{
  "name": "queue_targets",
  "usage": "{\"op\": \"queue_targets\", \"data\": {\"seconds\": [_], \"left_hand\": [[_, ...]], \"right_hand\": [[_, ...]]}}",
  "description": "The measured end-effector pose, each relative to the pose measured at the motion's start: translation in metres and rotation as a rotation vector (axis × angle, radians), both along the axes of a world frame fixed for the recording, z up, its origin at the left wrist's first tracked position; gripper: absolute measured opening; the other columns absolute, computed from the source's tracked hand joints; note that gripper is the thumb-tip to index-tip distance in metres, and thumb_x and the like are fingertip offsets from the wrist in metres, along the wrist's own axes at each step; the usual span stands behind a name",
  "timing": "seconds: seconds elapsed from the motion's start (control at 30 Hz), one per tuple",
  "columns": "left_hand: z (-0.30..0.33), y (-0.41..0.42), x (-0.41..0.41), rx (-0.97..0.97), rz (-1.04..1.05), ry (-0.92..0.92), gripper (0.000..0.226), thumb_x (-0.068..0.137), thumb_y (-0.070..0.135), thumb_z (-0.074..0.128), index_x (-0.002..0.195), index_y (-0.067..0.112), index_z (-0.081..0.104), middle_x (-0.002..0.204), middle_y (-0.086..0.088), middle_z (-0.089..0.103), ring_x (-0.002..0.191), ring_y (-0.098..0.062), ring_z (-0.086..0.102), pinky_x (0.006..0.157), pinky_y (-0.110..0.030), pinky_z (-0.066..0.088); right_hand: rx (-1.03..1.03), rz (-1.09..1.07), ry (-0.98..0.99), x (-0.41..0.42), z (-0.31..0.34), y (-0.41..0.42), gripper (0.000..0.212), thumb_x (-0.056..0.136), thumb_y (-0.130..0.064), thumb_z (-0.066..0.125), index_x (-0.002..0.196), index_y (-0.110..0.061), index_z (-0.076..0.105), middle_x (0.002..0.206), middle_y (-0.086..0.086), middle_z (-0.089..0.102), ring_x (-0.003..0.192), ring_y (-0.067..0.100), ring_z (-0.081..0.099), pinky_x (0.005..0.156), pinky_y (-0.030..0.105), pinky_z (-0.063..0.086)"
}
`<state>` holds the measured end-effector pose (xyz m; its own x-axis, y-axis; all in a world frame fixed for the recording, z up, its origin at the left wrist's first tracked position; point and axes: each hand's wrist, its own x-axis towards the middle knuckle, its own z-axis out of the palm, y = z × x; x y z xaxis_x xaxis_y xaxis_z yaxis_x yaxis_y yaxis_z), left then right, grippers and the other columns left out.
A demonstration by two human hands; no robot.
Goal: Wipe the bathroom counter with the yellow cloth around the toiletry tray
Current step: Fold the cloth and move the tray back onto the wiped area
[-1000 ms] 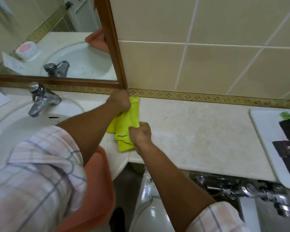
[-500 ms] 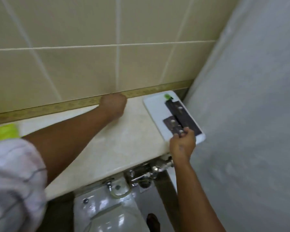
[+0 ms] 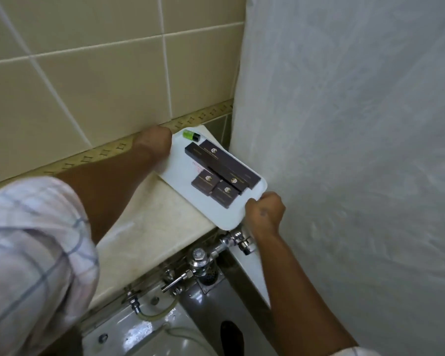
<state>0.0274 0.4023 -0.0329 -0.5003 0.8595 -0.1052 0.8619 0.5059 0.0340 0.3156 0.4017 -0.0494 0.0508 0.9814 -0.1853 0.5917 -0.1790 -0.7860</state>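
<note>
Head view, with the toiletry tray (image 3: 180,173) as landmark; it is a white oblong tray at the far end of the tabletop (image 3: 149,227), against the tiled wall (image 3: 93,80) and beside the pale curtain (image 3: 350,150). Its long axis runs from the wall corner out to the tabletop's front edge, which its near corner overhangs; it carries dark boxes (image 3: 222,169) and a small green tube (image 3: 190,135). My right hand (image 3: 265,213) is closed on the tray's near corner, fingers curled over the rim; my left hand (image 3: 153,142) rests at the tray's far edge by the wall, touching or almost touching the rim; I cannot tell how far it is open or whether it grips. The yellow cloth does not appear in this view; neither hand visibly holds it. I judge the step in hand to be shifting the tray to free the surface beneath; the tray lies between the two hands along its long axis, so either end can be lifted; the right hand has the surer hold.
</note>
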Motion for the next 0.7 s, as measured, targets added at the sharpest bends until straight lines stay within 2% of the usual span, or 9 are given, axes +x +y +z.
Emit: {"op": "queue_targets", "data": {"seconds": [0.07,0.17,0.27,0.33,0.47,0.6,0.7], "left_hand": [[0.006,-0.027,-0.002,0.029,0.048,-0.061,0.021,0.086,0.003,0.05,0.102,0.0,0.064,0.107,-0.024,0.066,0.1,-0.041,0.063,0.082,-0.042,0.051],[0.022,-0.096,-0.016,0.034,0.189,-0.135,0.007,0.076,0.008,0.062,0.079,0.008,0.056,0.097,-0.021,0.067,0.09,-0.038,0.066,0.071,-0.036,0.051],[0.031,-0.172,-0.032,0.017,0.367,-0.205,0.024,0.071,0.013,0.068,0.061,0.01,0.047,0.088,-0.017,0.069,0.075,-0.031,0.061,0.061,-0.028,0.043],[0.033,-0.219,-0.037,0.003,0.47,-0.256,0.026,0.067,0.015,0.068,0.054,0.012,0.046,0.083,-0.015,0.071,0.068,-0.027,0.057,0.057,-0.026,0.041],[0.029,-0.307,-0.041,0.059,0.678,-0.336,0.013,0.064,0.018,0.068,0.067,0.01,0.059,0.083,-0.014,0.072,0.083,-0.031,0.068,0.057,-0.025,0.042],[0.02,-0.369,-0.056,0.171,0.827,-0.347,0.015,0.065,0.018,0.069,0.069,0.008,0.058,0.081,-0.015,0.069,0.084,-0.032,0.067,0.057,-0.026,0.04],[0.011,-0.385,-0.066,0.186,0.878,-0.316,0.016,0.069,0.019,0.069,0.076,0.008,0.059,0.093,-0.016,0.07,0.089,-0.033,0.066,0.058,-0.027,0.039]], "right_hand": [[0.026,0.059,-0.067,0.003,0.01,0.009,0.016,0.073,-0.002,0.063,0.087,0.003,0.068,0.076,0.007,0.062,0.068,0.021,0.06,0.054,0.018,0.039],[0.02,0.19,-0.132,-0.016,0.028,0.008,0.014,0.069,-0.003,0.062,0.081,-0.001,0.069,0.074,0.009,0.065,0.073,0.026,0.064,0.064,0.022,0.04],[0.032,0.298,-0.165,-0.053,0.042,-0.006,0.022,0.07,0.0,0.059,0.089,0.004,0.068,0.094,0.019,0.071,0.088,0.033,0.067,0.075,0.033,0.052],[0.06,0.381,-0.205,-0.081,0.049,-0.019,0.024,0.071,-0.001,0.058,0.093,0.001,0.07,0.101,0.019,0.071,0.092,0.034,0.066,0.08,0.035,0.053],[0.084,0.589,-0.231,-0.148,0.053,-0.051,0.02,0.075,-0.001,0.057,0.092,-0.001,0.07,0.102,0.019,0.07,0.08,0.032,0.059,0.074,0.032,0.049],[0.101,0.742,-0.232,-0.211,0.046,-0.087,0.029,0.071,0.003,0.056,0.097,0.004,0.069,0.103,0.024,0.069,0.094,0.039,0.065,0.083,0.039,0.053],[0.104,0.783,-0.247,-0.239,0.033,-0.1,0.028,0.072,0.002,0.056,0.098,0.002,0.068,0.106,0.024,0.068,0.096,0.04,0.065,0.083,0.038,0.052]]}}
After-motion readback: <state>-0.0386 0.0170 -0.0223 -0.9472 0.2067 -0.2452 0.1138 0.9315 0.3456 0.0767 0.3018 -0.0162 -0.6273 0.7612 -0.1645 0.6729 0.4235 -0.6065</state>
